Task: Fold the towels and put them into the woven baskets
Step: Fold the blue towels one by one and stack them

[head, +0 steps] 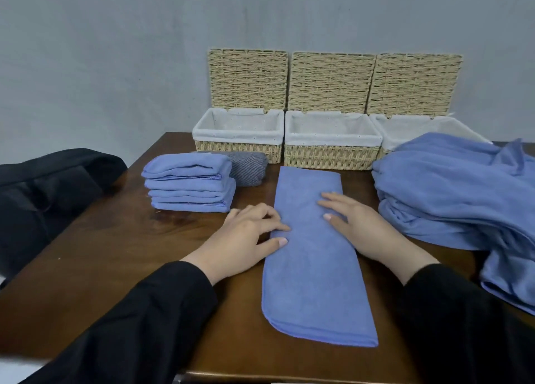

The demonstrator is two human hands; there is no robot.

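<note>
A blue towel (312,268), folded into a long narrow strip, lies on the brown table (115,253) and runs from the near edge toward the baskets. My left hand (246,239) rests at its left edge with fingertips on the cloth. My right hand (356,224) lies flat on its right side, fingers straight. Three woven baskets with white liners stand at the back: left (237,149), middle (330,158), right (385,149), lids raised against the wall. All look empty, though the pile hides part of the right one.
A stack of folded blue towels (188,185) sits at the left, with a grey striped folded cloth (249,168) behind it. A loose pile of unfolded blue towels (457,195) fills the right side. A black bag (43,187) lies at the far left.
</note>
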